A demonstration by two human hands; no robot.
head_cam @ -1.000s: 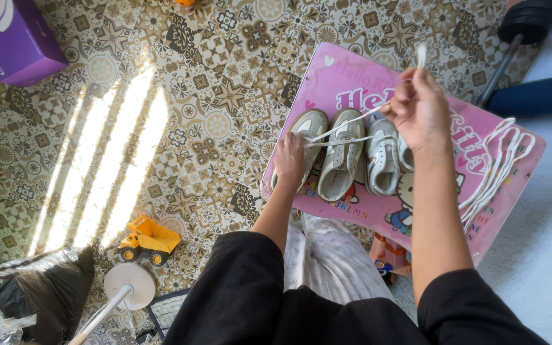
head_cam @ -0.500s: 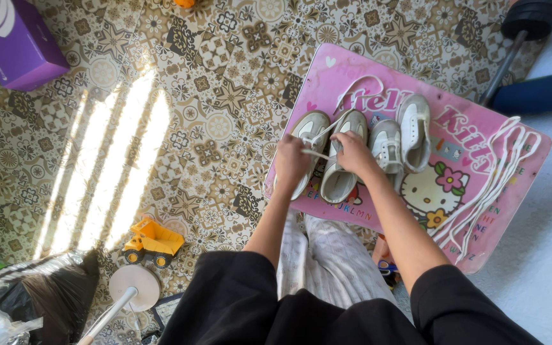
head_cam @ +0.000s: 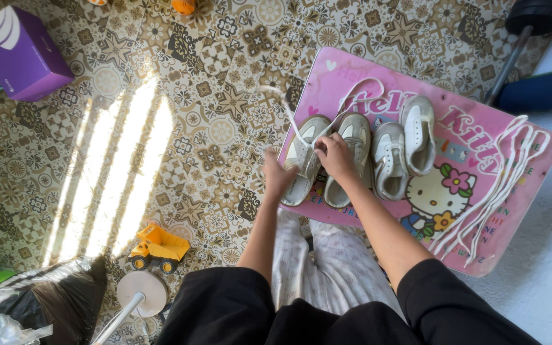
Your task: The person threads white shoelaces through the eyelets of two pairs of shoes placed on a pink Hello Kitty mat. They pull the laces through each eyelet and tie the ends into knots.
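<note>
On the pink desk point(head_cam: 352, 76), the left hand point(head_cam: 277, 177) grips the leftmost shoe point(head_cam: 303, 160) (four stand there); the right hand point(head_cam: 335, 155) pinches its white lace point(head_cam: 289, 112).

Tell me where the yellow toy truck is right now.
In the head view the yellow toy truck sits on the patterned floor at lower left, just above the round white disc, left of the person's legs.
</note>
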